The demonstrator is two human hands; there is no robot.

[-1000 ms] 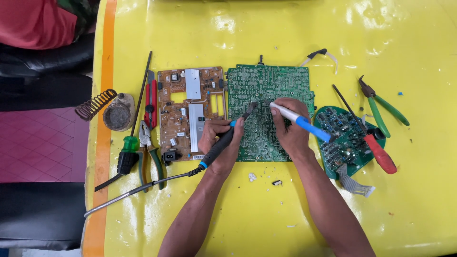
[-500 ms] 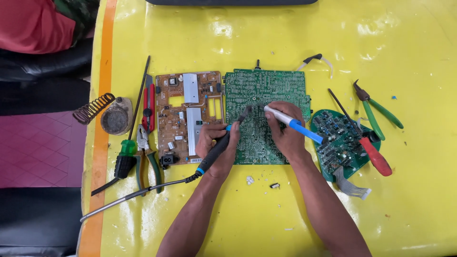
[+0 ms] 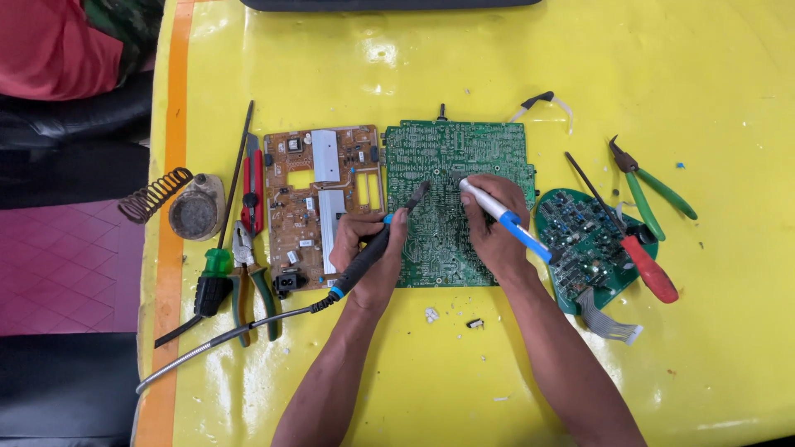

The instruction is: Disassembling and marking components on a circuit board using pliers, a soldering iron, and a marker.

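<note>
Clamped in my left hand (image 3: 368, 248) is a black-handled soldering iron with a blue collar (image 3: 364, 258), its dark tip angled up and to the right onto the large green rectangular circuit board (image 3: 439, 240). My right hand (image 3: 495, 225) is closed around a white and blue pen-shaped tool (image 3: 503, 218), whose white end meets the same board just right of the iron's tip. Both hands rest on the green board, which lies flat on the glossy yellow table (image 3: 414, 364). From the iron's handle a grey cord (image 3: 224, 343) trails away to the left of the board. Touching the board's left edge lies a brown circuit board with silver heat sinks (image 3: 319, 207). Further left of it are green-handled pliers (image 3: 248, 281), a red-handled cutter (image 3: 252, 190), a green-handled screwdriver (image 3: 217, 263) and a round stand with a coiled wire holder (image 3: 178, 203). Right of the green board sits a rounded green circuit board with a grey ribbon cable (image 3: 584, 244), a red-handled screwdriver (image 3: 638, 257) lying across it, and green-handled long-nose pliers (image 3: 650, 190) beyond.
</note>
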